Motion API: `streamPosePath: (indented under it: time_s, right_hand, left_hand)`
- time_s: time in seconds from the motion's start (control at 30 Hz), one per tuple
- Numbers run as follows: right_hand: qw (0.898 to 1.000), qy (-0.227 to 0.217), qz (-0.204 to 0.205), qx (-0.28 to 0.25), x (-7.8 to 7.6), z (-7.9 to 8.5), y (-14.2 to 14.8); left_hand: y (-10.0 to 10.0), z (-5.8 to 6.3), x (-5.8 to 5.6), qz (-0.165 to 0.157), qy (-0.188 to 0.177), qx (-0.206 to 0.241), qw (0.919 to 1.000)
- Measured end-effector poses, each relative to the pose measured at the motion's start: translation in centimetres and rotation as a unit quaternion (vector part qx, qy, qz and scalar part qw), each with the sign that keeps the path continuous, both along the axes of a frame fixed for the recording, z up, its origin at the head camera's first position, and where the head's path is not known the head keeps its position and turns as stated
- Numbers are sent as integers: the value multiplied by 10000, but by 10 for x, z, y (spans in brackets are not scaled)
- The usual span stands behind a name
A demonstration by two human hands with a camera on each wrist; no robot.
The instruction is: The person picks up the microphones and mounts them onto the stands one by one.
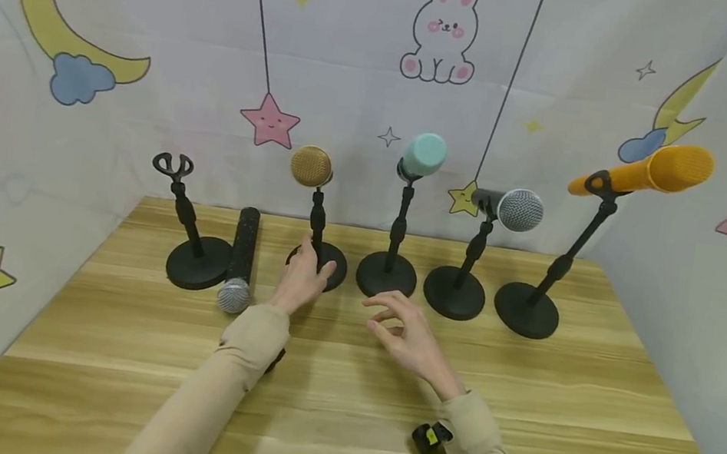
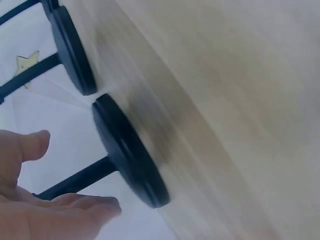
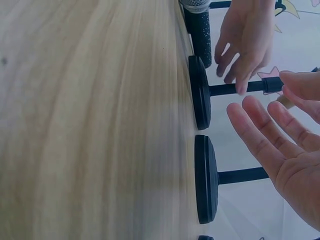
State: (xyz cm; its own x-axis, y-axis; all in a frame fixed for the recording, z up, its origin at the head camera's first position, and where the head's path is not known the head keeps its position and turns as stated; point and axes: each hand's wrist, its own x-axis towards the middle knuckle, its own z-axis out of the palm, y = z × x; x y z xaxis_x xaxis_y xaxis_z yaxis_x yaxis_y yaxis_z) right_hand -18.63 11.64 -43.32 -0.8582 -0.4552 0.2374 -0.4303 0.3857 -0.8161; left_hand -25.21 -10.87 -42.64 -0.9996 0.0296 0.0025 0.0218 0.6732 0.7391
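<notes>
My left hand point(image 1: 303, 278) reaches to the black desk stand point(image 1: 318, 217) that carries a gold-headed microphone point(image 1: 311, 166). In the left wrist view, the thumb point(image 2: 35, 145) stands apart from the fingers, with the stand's pole point(image 2: 80, 180) between them; whether the hand touches the pole I cannot tell. My right hand point(image 1: 407, 335) hovers over the table in front of the teal-headed microphone point(image 1: 425, 154). Its fingers are loosely bent and hold nothing. Left of the gold one, a black speckled microphone point(image 1: 244, 245) lies on the table beside a stand with a bare clip point(image 1: 173, 166).
Further right, a silver-headed microphone point(image 1: 521, 210) and an orange microphone point(image 1: 678, 169) sit tilted in their own stands. The stands' round bases line the back of the wooden table point(image 1: 336, 425). A printed cloth point(image 1: 361, 48) hangs close behind.
</notes>
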Motion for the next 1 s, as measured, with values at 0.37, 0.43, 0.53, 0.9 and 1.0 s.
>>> streamPosePath:
  time_s: [0.37, 0.43, 0.53, 0.9, 1.0]
  right_hand:
    - [10000, -71, 20, -20, 3, -1, 1]
    - [10000, -71, 28, -19, 3, -1, 1]
    - [10000, -76, 28, -19, 3, -1, 1]
    - [9999, -6, 102, 84, 3, -2, -1]
    - [9998, 16, 138, 130, 2, -1, -3]
  left_hand:
    - [-5, 5, 19, -185, 75, -44, 9998]
    - [-8, 4, 22, -263, 50, 44, 9996]
    - [-14, 5, 27, -326, -6, 155, 9993]
    - [-32, 9, 49, -155, 498, 778, 9956]
    - [-38, 8, 53, -52, 792, 1041, 9914]
